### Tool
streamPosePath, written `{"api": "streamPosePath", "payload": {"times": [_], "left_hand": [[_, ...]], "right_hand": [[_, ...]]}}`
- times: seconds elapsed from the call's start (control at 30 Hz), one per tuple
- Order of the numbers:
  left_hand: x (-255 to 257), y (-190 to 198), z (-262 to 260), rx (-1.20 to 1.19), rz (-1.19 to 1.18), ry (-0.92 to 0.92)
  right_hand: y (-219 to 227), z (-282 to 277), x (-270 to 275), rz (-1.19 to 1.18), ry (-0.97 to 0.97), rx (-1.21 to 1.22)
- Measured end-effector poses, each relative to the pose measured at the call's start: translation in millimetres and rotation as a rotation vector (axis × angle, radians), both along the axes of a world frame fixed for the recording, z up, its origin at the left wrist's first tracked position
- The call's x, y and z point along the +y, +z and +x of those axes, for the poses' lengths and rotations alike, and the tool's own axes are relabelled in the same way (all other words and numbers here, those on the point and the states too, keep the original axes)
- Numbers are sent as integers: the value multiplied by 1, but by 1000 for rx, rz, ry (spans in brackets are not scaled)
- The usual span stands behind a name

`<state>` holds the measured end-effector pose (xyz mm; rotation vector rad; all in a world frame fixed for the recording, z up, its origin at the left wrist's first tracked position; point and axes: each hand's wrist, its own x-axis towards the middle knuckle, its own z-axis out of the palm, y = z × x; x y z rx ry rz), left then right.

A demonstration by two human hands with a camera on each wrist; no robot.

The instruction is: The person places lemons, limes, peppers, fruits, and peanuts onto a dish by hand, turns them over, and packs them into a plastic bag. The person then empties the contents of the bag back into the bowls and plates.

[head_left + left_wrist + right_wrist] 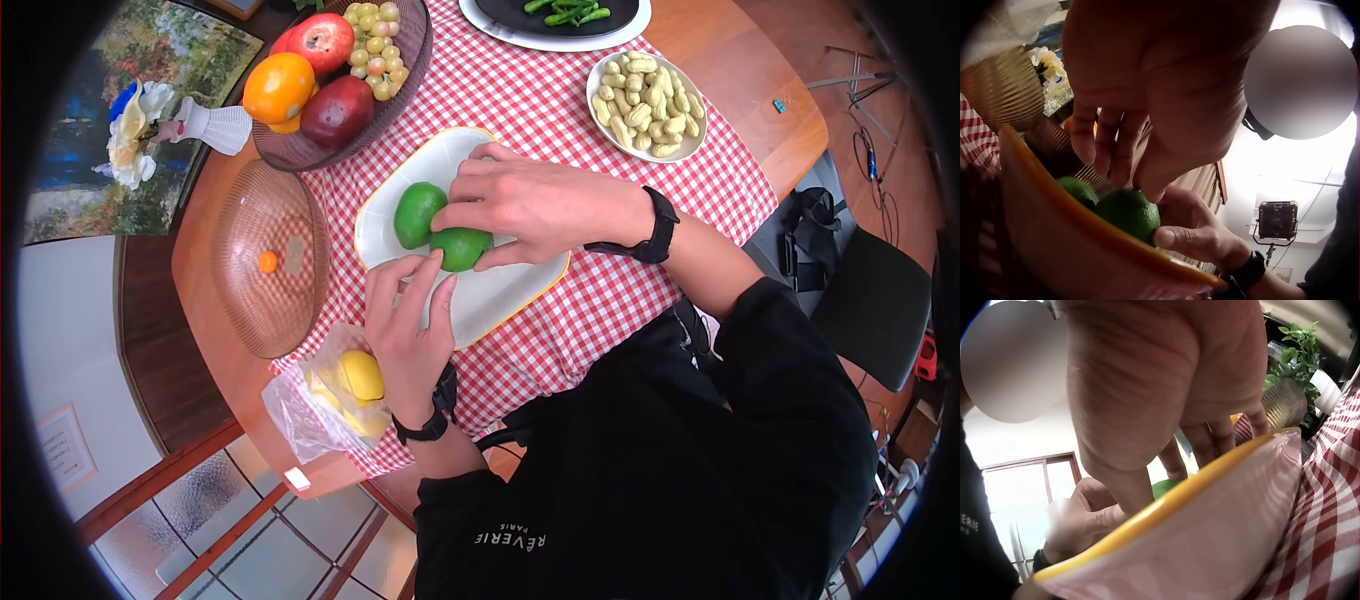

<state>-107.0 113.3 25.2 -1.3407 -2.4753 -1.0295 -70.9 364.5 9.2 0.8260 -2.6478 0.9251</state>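
Note:
Two green limes lie in a white oblong dish (500,300) with a yellow rim. My right hand (530,200) grips the nearer lime (462,250), thumb on one side and fingers on the other. At that lime's left end, my left hand (405,320) brings its thumb and forefinger together, pinching at the skin. In the left wrist view, those fingertips meet on top of the lime (1129,215). The farther lime (418,214) sits beside it, close to the right hand's fingers. The dish's wall (1210,519) hides most of the fruit in the right wrist view.
A bowl (420,60) of mixed fruit stands at the back left. Near it is a ribbed transparent bowl (235,290) with a small orange item. Yellow lemons (360,375) in a plastic bag lie front left; a plate of peanuts (650,105) stands right. Checkered cloth (540,95) lies underneath.

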Motion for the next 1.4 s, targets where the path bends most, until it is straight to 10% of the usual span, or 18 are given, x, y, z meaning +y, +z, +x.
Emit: {"api": "streamPosePath", "payload": {"times": [1.4], "left_hand": [[-2,-1,0,1,-53,32]], "right_hand": [[-4,3,-2,90,-10,-45]]}}
